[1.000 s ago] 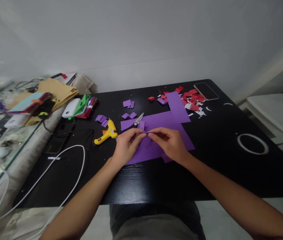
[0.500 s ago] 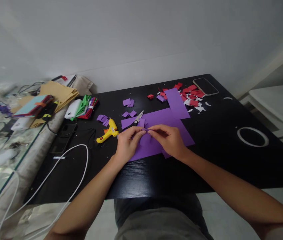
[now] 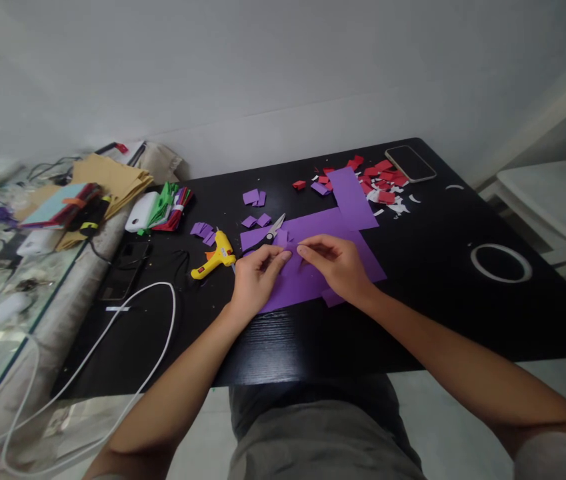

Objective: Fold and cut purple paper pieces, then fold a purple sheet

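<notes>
My left hand (image 3: pixel 254 279) and my right hand (image 3: pixel 339 265) meet above a large purple paper sheet (image 3: pixel 313 220). Between their pinched fingertips is a small purple paper piece (image 3: pixel 292 245), hard to make out against the same-coloured sheet. Just beyond my left fingers lie open-bladed scissors (image 3: pixel 275 229), their handles partly hidden by that hand. A yellow glue gun (image 3: pixel 220 255) rests to the left of my left hand. Small cut purple pieces (image 3: pixel 203 231) lie behind it, with another purple pair (image 3: pixel 257 221) near the scissors.
A purple strip (image 3: pixel 351 197) overlaps the sheet's far right. Behind it are red paper scraps (image 3: pixel 385 179) and a phone (image 3: pixel 411 163). A white ring (image 3: pixel 501 263) lies at right. A white cable (image 3: pixel 173 313) loops at left, near a dark phone (image 3: pixel 123 270) and bundled coloured paper (image 3: pixel 173 208).
The small purple piece, seen nearly edge-on before, now blends into the sheet below. My fingertips have shifted slightly apart. The whole view has moved a little.
</notes>
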Motion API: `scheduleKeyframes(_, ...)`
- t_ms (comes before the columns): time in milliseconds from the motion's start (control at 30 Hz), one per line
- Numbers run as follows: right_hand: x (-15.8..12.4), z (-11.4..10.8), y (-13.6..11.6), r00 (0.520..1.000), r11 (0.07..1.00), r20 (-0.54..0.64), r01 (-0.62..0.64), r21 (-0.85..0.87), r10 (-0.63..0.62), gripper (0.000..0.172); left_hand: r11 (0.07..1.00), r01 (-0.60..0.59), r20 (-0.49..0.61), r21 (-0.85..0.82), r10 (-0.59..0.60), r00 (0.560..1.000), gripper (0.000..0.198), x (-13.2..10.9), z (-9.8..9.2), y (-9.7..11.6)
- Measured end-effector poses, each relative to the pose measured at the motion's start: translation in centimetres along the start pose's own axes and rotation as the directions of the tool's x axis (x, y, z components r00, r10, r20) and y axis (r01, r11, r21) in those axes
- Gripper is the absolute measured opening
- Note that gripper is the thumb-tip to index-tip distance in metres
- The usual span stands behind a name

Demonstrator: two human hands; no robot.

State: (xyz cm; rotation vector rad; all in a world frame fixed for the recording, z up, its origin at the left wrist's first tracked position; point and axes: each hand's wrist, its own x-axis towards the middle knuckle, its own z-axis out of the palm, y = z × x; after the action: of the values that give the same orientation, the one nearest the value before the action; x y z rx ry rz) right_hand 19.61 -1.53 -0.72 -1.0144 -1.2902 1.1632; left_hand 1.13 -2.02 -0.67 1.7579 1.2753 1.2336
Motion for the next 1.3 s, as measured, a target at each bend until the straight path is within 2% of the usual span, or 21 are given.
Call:
scheduleKeyframes(133,0.16,0.03,0.10,0.999,1.000,0.034,-0.001,0.013,0.001,0.027,1.000,-0.013,0.021,0.026,0.012,1.000,0.023,0.01,-0.13,0.15)
scheduleKeyframes(467,0.17,0.12,0.14,0.999,0.999,0.027,0.031,-0.011,-0.031,0.027,0.997,-0.047,0.070,0.068,0.042,0.997,0.025,-0.25,-0.13,0.09)
scheduleKeyframes(733,0.20,0.10,0.07,0.995,0.999,0.096,0.036,-0.004,-0.035,0.026,0.981,-0.154,0.122,0.114,0.140,0.982,0.027,-0.29,0.05,0.29)
scheduleKeyframes(1000,0.32,-0.08,-0.05,0.999,1.000,0.051,0.002,-0.025,-0.001,0.024,0.989,-0.104,0.129,0.107,0.090,0.988,0.025,-0.43,0.25,0.17)
scheduleKeyframes(1300,0.28,-0.10,0.11,0.999,0.999,0.035,-0.024,-0.037,0.025,0.024,0.987,-0.105,0.163,0.124,0.084,0.983,0.028,-0.48,0.08,0.26)
